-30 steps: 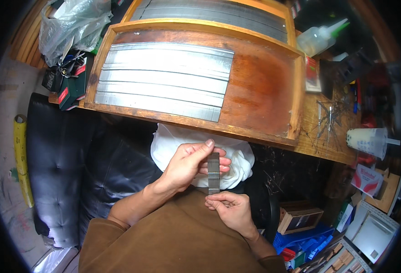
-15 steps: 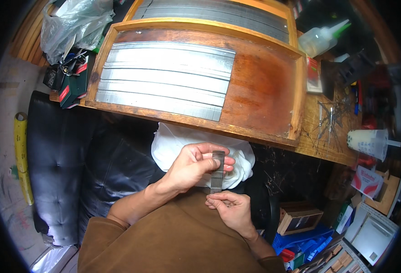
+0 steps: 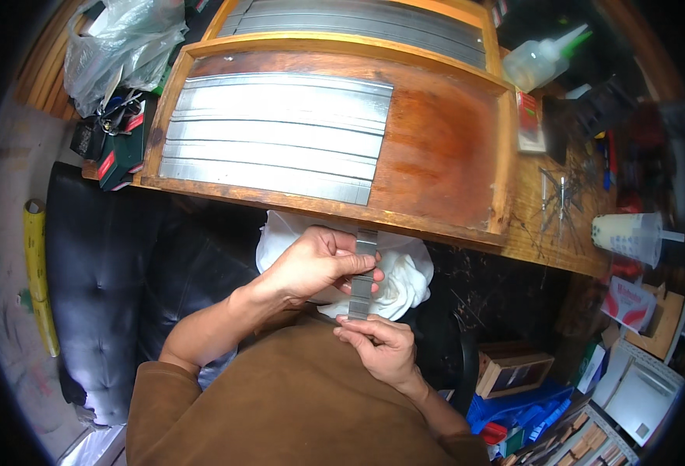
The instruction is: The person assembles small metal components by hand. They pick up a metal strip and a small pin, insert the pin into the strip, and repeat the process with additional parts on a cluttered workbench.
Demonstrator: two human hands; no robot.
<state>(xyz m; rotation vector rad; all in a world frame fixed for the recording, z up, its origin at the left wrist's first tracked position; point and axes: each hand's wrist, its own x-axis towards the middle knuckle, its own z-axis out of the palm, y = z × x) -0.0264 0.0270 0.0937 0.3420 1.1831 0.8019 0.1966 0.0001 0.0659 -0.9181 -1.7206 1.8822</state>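
Pinching the grey strip [image 3: 361, 290] now, with left hand [image 3: 315, 266] at its nine o'clock, right hand [image 3: 383, 349] at six; could slip toward white cloth [image 3: 404, 287] at three, given a slack pinch.

Table [image 3: 529, 229], tray [image 3: 443, 155] (both wooden), thin rods [image 3: 562, 194]

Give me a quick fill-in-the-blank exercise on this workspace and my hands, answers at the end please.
Your left hand and right hand hold a grey strip; the ____ one grips nearer the brown shirt.
In the front tray, silvery strips lie toward the ____ end.
The tube at far left is coloured ____.

Missing words: right; left; yellow.
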